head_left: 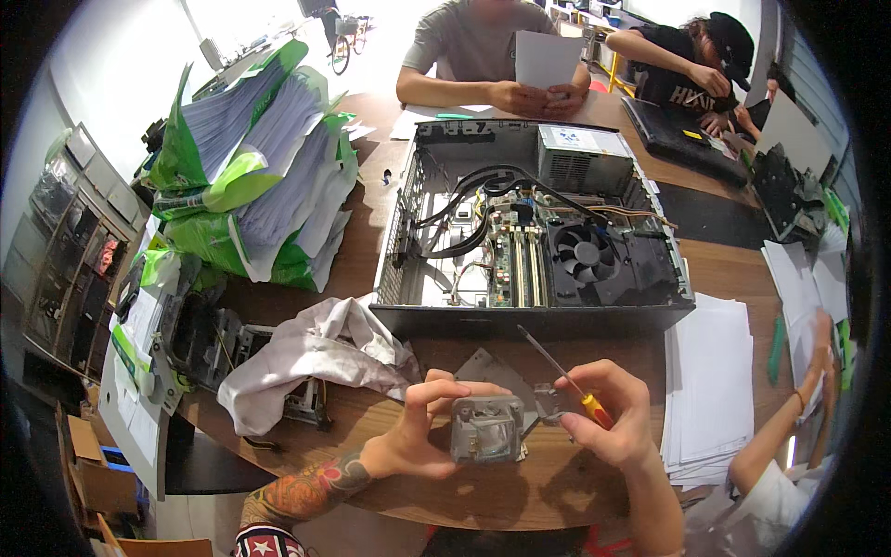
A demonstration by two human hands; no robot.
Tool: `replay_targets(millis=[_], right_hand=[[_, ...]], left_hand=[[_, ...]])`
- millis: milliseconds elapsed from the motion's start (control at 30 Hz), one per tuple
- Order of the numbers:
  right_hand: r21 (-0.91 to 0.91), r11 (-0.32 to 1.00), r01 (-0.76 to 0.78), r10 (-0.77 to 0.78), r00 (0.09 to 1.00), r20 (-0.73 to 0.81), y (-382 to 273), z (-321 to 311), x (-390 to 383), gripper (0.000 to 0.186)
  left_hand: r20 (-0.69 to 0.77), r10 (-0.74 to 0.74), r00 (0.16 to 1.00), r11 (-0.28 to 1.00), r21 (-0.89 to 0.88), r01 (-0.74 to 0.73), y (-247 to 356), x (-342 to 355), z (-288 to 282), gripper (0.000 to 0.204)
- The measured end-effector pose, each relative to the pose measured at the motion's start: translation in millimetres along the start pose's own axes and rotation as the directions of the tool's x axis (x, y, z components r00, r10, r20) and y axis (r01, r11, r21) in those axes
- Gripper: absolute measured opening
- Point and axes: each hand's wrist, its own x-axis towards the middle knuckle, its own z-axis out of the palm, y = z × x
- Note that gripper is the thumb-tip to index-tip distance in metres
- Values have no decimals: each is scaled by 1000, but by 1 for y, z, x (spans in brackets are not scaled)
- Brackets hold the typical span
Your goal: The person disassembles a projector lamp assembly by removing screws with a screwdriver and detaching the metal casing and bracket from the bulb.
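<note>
My left hand [413, 434] grips a small grey boxy metal part [487, 433] by its left side, above the near edge of the table. In my right hand [620, 418] is a screwdriver [594, 407] with a yellow and red handle, its thin shaft pointing up and left towards the computer case. A small metal bracket [546, 401] shows by my right thumb; I cannot tell whether the thumb touches it. Just beyond both hands lies the opened desktop computer case [529, 321], its fan [583, 252], cables and power supply [585, 156] exposed.
A crumpled pale cloth [320, 357] lies left of my hands, over metal parts. Stacked paper in green wrapping [246, 167] stands far left. White sheets [710, 390] lie at right. Across the table a person holds paper [548, 60]; another works at a black laptop [682, 139]. Another person's arm [789, 422] reaches in at right.
</note>
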Motion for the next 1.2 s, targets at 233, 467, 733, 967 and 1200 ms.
replay_targets(millis=[233, 467, 733, 967, 1200], right_hand=[[-20, 998, 58, -58, 998, -1, 2, 0, 0, 38], [18, 998, 63, -63, 998, 8, 2, 1, 1, 34], [45, 995, 92, -93, 996, 13, 5, 2, 3, 33], [17, 994, 106, -106, 993, 45, 4, 1, 4, 33], [-26, 992, 127, -126, 992, 26, 5, 0, 5, 33]], left_hand=[[7, -24, 1000, 999, 31, 24, -2, -3, -4, 83], [-70, -30, 997, 991, -131, 20, -4, -9, -6, 84], [-45, 29, 999, 999, -35, -30, -1, -3, -8, 82], [-50, 4, 999, 1000, -18, -5, -1, -2, -8, 80], [21, -108, 994, 981, 166, 103, 11, 8, -6, 80]])
